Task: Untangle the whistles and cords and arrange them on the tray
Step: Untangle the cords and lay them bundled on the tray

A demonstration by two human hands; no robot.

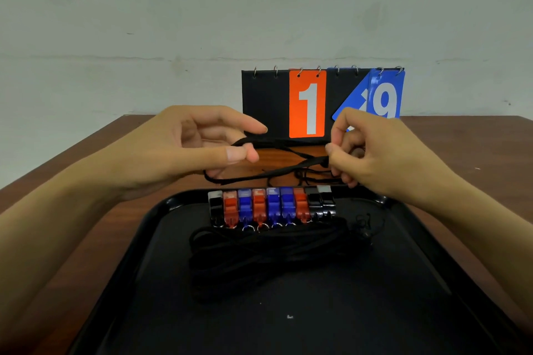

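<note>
Item: black cord (277,174), held above the table (461,147) just behind the tray (150,239), between both hands. Step in hand, by judgement: folding or looping the last loose cord into a bundle before it joins the rest. Left hand (184,150): palm turned inward, forefinger straight and reaching right, thumb straight below it, cord loops passing between the two and draped over the lower fingers; the hold looks loose, a guide more than a clamp. Right hand (372,150): fingers curled, thumb and forefinger pinching the cord where its strands gather to a point; the lower fingers hook more strands hanging beneath. Forearms enter from the lower corners and converge over the tray's far rim. Already on the tray: whistles (271,206), nine in a tight row near the far edge, black, red and blue, standing side by side and touching; cords (268,256) in a dark heap just in front of the row, with a small clasp (363,223) at the heap's right end. Behind the hands: scoreboard (320,104) showing an orange 1 and a blue 9, one blue card hanging askew. Next move, by judgement: gather the loops even, keep the pinch firm, lower the bundle beside the heap without disturbing the row.
</note>
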